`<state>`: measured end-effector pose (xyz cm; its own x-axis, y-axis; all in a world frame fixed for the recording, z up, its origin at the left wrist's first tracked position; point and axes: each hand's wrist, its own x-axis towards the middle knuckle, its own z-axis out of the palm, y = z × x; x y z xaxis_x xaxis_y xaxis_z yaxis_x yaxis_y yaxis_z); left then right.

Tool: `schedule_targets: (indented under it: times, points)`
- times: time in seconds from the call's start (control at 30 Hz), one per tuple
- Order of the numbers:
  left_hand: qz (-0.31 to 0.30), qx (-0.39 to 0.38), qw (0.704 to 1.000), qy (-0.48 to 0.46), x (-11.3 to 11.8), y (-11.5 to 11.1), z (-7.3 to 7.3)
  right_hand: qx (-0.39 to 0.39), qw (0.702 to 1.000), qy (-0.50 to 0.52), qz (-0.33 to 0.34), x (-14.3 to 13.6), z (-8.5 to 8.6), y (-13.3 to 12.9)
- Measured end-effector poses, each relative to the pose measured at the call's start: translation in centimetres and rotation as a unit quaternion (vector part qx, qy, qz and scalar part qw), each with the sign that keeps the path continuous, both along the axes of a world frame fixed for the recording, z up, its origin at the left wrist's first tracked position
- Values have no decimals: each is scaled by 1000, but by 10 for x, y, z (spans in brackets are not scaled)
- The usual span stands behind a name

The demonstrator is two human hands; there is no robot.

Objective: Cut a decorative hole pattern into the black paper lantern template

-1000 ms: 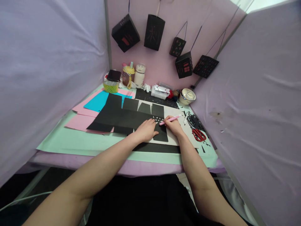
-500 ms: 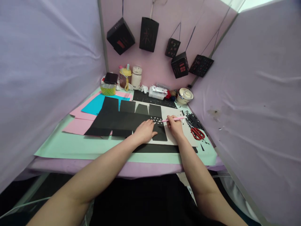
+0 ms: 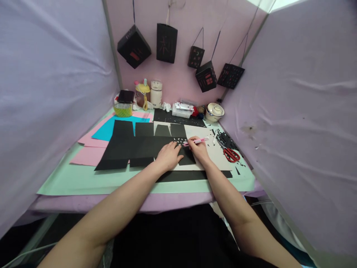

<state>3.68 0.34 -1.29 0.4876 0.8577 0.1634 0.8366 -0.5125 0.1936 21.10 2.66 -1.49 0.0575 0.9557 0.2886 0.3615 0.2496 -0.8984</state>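
Observation:
A large sheet of black card [image 3: 119, 147], notched into flaps along its long edges, lies across the table. Near its right end is a patch of small triangular cutouts [image 3: 178, 140]. My left hand [image 3: 169, 156] rests flat on the card, just left of and below that patch, fingers spread. In my right hand [image 3: 198, 149] is a slim pink craft knife [image 3: 199, 140], gripped like a pen, its tip down at the cutouts. The blade itself is too small to make out. Beneath the card's right part lies a white board [image 3: 217, 160].
Red-handled scissors [image 3: 231, 155] and a heap of black paper scraps [image 3: 227, 140] lie to the right. Pink sheets [image 3: 86, 154] and a blue sheet [image 3: 104, 129] lie left. A tape roll [image 3: 123, 110], a bottle [image 3: 156, 95] and a lidded bowl [image 3: 214, 111] stand behind. Black paper lanterns [image 3: 166, 42] hang above.
My right hand has moved left with the craft knife, closer to my left hand and over the card's right end. The whole view has shifted slightly.

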Motion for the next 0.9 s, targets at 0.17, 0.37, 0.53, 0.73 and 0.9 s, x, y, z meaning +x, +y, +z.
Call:
schedule_targets:
  times: [0.17, 0.37, 0.53, 0.73, 0.9]
  points:
    - [3, 7, 1000, 17, 0, 0, 0, -34, 999, 35, 14, 0, 0, 0]
    - [5, 6, 1000, 22, 1, 0, 0, -28, 999, 30, 21, 2, -2, 0]
    - [8, -2, 1000, 17, 1, 0, 0, -18, 999, 10, 28, 4, -3, -1]
    - [1, 6, 1000, 14, 1, 1, -1, -19, 999, 2, 33, 3, -3, -1]
    - [-2, 9, 1000, 7, 1, 2, -2, -19, 999, 0, 33, 3, -2, -2]
